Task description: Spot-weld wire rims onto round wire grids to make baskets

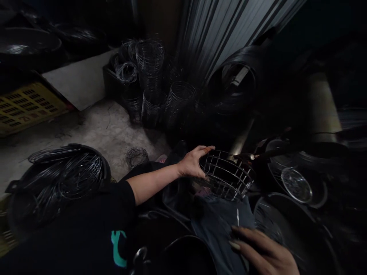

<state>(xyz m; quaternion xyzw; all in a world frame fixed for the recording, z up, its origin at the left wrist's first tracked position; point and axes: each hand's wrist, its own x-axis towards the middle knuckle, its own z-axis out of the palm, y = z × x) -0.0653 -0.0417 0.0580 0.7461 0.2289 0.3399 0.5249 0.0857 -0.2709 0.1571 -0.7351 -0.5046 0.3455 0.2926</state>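
Note:
In the head view my left hand [192, 163] grips the left side of a round wire basket [226, 173], fingers over its rim and thumb below. The basket is tilted, an open grid of rings and upright wires, held above my blue-grey clad leg [226, 221]. My right hand [266, 248], nearer to me and lower right, pinches a short, bright piece of wire [237, 217] between thumb and forefinger. This wire points up toward the basket's underside, apart from it. A dark bar [269, 152] reaches the basket's far right side; contact there is too dark to tell.
At left stands a black tub [106, 168] of wire rings. Stacked wire cylinders [155, 103] and a wire coil [254, 82] stand farther back. Right of me are a dark basin [275, 196] and a round metal piece [296, 185]. A yellow crate [31, 107] lies far left.

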